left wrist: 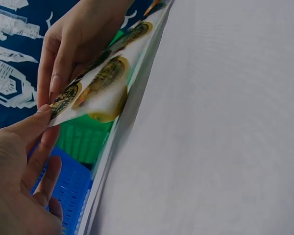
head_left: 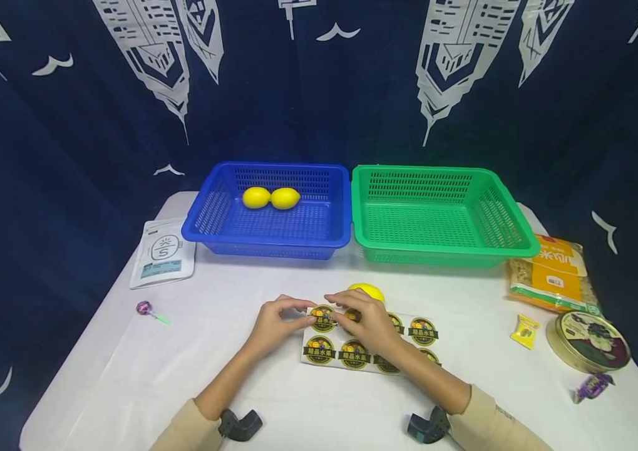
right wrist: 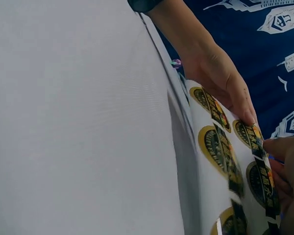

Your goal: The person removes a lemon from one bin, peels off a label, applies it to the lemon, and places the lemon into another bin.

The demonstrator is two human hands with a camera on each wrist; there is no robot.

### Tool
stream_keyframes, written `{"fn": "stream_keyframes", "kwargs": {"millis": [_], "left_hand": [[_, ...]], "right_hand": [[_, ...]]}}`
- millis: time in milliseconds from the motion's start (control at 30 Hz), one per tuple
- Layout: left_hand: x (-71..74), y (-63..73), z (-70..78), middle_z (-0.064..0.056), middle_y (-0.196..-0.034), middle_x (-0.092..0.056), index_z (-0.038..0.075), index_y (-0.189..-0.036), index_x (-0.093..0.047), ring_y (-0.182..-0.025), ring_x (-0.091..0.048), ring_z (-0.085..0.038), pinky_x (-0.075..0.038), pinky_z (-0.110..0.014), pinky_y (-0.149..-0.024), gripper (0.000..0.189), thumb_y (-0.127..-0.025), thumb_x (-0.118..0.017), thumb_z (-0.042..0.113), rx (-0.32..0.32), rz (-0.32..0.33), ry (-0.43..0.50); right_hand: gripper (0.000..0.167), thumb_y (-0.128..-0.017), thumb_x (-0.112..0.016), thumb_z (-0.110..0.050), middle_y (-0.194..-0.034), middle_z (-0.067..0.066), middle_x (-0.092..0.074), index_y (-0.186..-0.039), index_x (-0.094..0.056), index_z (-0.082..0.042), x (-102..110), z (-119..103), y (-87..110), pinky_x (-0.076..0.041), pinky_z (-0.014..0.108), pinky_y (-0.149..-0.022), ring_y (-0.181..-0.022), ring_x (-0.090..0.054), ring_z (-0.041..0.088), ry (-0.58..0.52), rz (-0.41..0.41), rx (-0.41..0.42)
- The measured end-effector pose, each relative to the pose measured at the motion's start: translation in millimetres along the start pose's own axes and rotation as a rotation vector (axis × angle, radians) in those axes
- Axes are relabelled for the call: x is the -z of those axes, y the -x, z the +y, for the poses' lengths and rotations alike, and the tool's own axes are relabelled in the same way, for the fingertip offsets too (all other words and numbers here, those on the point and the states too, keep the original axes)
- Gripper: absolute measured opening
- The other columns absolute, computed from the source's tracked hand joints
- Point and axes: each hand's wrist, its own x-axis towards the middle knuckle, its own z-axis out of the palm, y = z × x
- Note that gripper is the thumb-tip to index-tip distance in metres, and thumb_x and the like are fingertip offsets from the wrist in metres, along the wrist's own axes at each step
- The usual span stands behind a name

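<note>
A white sheet of round black-and-gold fruit stickers (head_left: 354, 354) lies in front of me, its far edge raised in the wrist views. My left hand (head_left: 277, 322) pinches its far left corner, thumb on the printed face and fingers behind, as the left wrist view shows. My right hand (head_left: 368, 319) reaches over the sheet; its thumb and fingers grip the far edge beside the corner sticker (head_left: 322, 319). Whether that sticker's edge is lifted I cannot tell. A lemon (head_left: 368, 290) sits just beyond the right hand, partly hidden by it.
Two lemons (head_left: 271, 198) lie in a blue basket (head_left: 267, 243) at the back. A green basket (head_left: 442, 253) adjoins it. At left are a white pouch (head_left: 164, 254) and lollipop (head_left: 144, 307); at right, a grain bag (head_left: 555, 275), yellow sweet (head_left: 524, 331), round tin (head_left: 589, 341) and purple sweet (head_left: 592, 387).
</note>
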Motion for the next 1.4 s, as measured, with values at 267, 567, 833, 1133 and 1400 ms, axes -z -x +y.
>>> {"fn": "stream_keyframes", "kwargs": {"millis": [267,567,833,1133,1400], "left_hand": [[-1.5,1.9,4.2,0.010,-0.084,-0.067,0.017,-0.098,-0.073,-0.087,-0.059,-0.011,-0.043,-0.040,-0.090,0.025,-0.077,-0.074,0.031,-0.010,-0.009,0.064],[3.2,2.9,25.7,-0.002,-0.092,-0.069,0.004,-0.098,-0.071,-0.090,-0.061,-0.013,-0.045,-0.036,-0.090,0.017,-0.085,-0.066,0.015,0.010,-0.035,0.074],[1.6,1.5,18.2,-0.005,-0.099,-0.069,0.003,-0.099,-0.071,-0.100,-0.062,-0.018,-0.043,-0.037,-0.097,0.018,-0.087,-0.065,0.015,0.095,-0.048,0.119],[-1.0,-1.0,3.9,-0.001,-0.098,-0.069,0.008,-0.098,-0.072,-0.099,-0.062,-0.015,-0.045,-0.033,-0.095,0.022,-0.085,-0.067,0.025,0.075,-0.039,0.160],[0.5,2.5,2.0,0.002,-0.100,-0.069,0.013,-0.099,-0.072,-0.100,-0.062,-0.013,-0.046,-0.032,-0.094,0.024,-0.083,-0.068,0.030,0.117,-0.060,0.120]], "right_hand": [[0.020,-0.078,-0.074,-0.012,-0.092,-0.004,-0.067,-0.098,-0.071,-0.010,-3,1,-1.5,-0.051,0.019,-0.071,-0.085,-0.059,0.010,-0.027,0.035,0.031],[0.016,-0.079,-0.074,-0.013,-0.092,-0.003,-0.066,-0.094,-0.071,-0.010,-4,2,1.0,-0.052,0.019,-0.071,-0.088,-0.059,0.011,-0.083,0.030,-0.016],[0.013,-0.078,-0.074,-0.011,-0.087,-0.005,-0.067,-0.091,-0.072,-0.011,-5,3,1.0,-0.053,0.021,-0.069,-0.082,-0.058,0.010,-0.152,0.041,-0.037],[0.013,-0.075,-0.073,0.001,-0.082,0.004,-0.067,-0.088,-0.071,-0.004,3,-11,-2.9,-0.054,0.024,-0.067,-0.077,-0.060,0.015,-0.247,0.017,-0.071],[0.012,-0.077,-0.068,0.008,-0.085,0.013,-0.066,-0.089,-0.067,0.006,27,-38,-4.7,-0.054,0.028,-0.069,-0.078,-0.060,0.013,-0.423,-0.063,-0.201]]}}
